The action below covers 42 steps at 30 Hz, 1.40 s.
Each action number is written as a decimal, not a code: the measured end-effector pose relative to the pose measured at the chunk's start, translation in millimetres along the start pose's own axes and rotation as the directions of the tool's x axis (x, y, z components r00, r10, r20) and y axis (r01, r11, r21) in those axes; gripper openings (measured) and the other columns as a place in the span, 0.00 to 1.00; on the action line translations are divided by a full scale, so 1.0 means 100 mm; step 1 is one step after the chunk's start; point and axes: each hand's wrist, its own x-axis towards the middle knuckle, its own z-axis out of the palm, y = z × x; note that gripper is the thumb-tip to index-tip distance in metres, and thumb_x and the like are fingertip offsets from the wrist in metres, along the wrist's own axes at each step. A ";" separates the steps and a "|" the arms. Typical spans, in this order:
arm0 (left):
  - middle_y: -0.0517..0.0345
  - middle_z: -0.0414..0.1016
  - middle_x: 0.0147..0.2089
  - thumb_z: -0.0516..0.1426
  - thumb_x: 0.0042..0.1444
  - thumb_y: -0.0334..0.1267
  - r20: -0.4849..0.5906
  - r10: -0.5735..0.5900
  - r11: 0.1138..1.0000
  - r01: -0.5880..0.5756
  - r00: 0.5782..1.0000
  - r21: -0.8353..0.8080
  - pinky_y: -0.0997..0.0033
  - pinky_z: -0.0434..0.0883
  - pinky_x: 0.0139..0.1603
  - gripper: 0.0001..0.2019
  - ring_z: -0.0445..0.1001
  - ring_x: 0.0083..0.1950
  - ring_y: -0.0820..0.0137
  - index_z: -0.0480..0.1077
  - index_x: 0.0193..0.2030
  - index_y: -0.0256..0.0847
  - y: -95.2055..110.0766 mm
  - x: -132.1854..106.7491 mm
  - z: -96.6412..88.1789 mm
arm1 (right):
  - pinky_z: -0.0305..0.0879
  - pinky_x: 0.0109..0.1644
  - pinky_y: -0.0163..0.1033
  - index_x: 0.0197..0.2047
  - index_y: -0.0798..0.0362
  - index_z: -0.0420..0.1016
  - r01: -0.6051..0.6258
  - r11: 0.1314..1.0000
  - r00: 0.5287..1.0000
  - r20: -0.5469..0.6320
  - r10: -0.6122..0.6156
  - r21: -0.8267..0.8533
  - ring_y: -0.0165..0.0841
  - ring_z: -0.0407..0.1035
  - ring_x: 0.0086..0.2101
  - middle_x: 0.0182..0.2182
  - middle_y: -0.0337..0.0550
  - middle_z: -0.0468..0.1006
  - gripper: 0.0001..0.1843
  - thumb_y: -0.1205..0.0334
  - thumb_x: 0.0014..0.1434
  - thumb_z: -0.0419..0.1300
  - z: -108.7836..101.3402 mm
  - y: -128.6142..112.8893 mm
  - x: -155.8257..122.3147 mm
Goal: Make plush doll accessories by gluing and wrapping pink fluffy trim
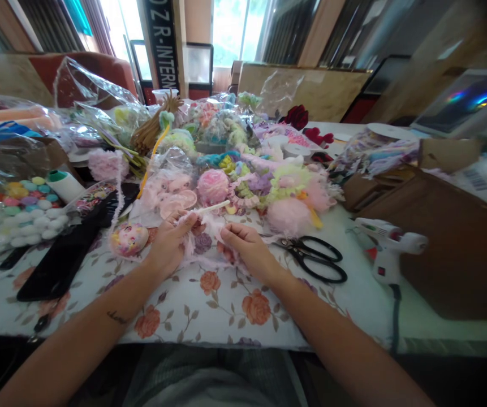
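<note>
Over the middle of the table, my left hand [174, 240] is closed on a thin white stick [214, 208] and some fluffy pink yarn [190, 244]. The stick points up and to the right; I cannot make out its tip. Just beside it, my right hand [243, 246] pinches the same yarn between thumb and fingers. Loose strands hang between the hands and trail onto the flowered tablecloth [209, 316]. A doll-face ball [128, 238] in pink and yellow lies left of my left hand. Black-handled scissors [317, 259] rest right of my right hand.
A white glue gun [389, 246] stands beside a brown box [455, 243] on the right. Leftward lie a black phone-like slab [56, 265], bagged pompoms [26, 226] and a white thread spool [65, 185]. Balls of pink yarn [212, 186] and fluffy pieces crowd the back.
</note>
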 end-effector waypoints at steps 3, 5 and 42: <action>0.63 0.71 0.28 0.67 0.44 0.33 -0.020 0.005 1.000 -0.005 1.000 -0.025 0.77 0.74 0.39 0.11 0.72 0.31 0.78 0.68 0.28 0.36 0.01 0.02 0.00 | 0.42 0.12 0.28 0.31 0.55 0.70 -0.142 0.989 0.983 0.126 0.135 0.046 0.19 0.50 0.12 0.22 0.35 0.72 0.16 0.49 0.56 0.58 -0.08 -0.04 -0.01; 0.64 0.71 0.28 0.68 0.43 0.33 -0.026 0.015 0.999 -0.016 1.000 -0.032 0.76 0.74 0.40 0.11 0.71 0.31 0.78 0.68 0.28 0.36 0.03 0.02 0.00 | 0.42 0.11 0.28 0.37 0.55 0.73 -0.242 0.970 0.944 0.223 0.243 -0.033 0.20 0.52 0.11 0.24 0.37 0.75 0.18 0.47 0.58 0.56 -0.15 -0.09 -0.04; 0.64 0.72 0.27 0.68 0.41 0.39 -0.097 0.153 0.983 -0.141 0.983 0.120 0.73 0.71 0.35 0.16 0.72 0.30 0.75 0.66 0.30 0.38 0.00 -0.04 0.01 | 0.58 0.26 0.33 0.26 0.51 0.69 0.162 0.901 0.972 -0.091 -0.215 -0.402 0.29 0.62 0.22 0.18 0.34 0.65 0.10 0.65 0.55 0.49 0.04 0.07 0.07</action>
